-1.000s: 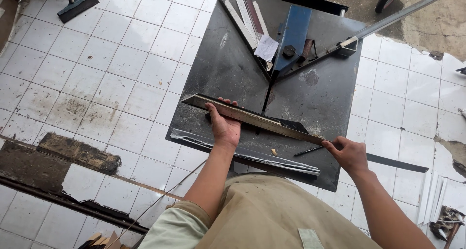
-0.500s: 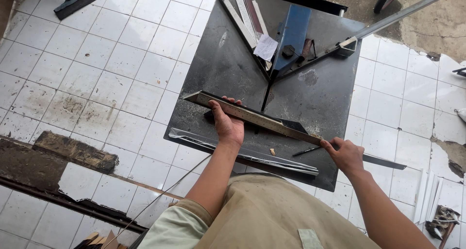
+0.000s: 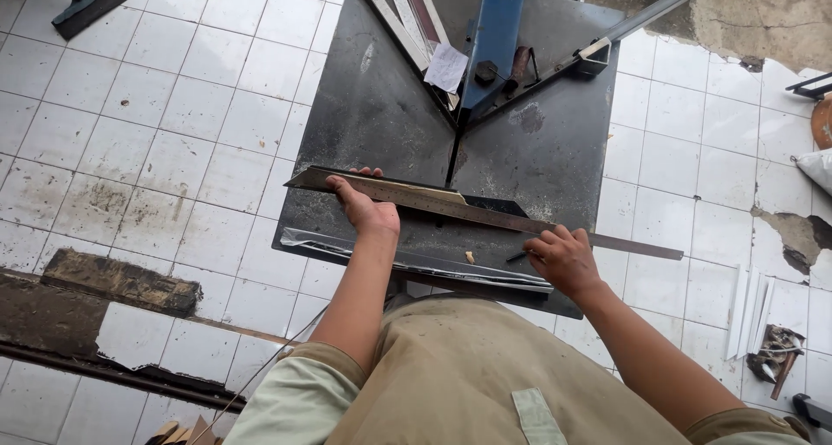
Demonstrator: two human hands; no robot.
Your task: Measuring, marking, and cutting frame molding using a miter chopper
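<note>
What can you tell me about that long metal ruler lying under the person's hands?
The ruler is a long, thin, grey metal strip, dull and worn, with fine graduations along its edge. It lies flat and slanted on a pale strip on the dark steel table, its far end overhanging. The left hand presses it down; the right hand touches it with a pencil.

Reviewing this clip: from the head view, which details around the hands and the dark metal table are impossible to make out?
- Head view: the long steel ruler's graduations are too small to read.
- The thin dark stick at the right hand: pencil or scriber is unclear, mostly hidden by fingers.
- What lies under the left hand on the angled metal strip, covered by the palm.
- The dark metal table's near edge is hidden by the person's torso.
- The blue metal arm's top is cut off by the frame edge.
</note>
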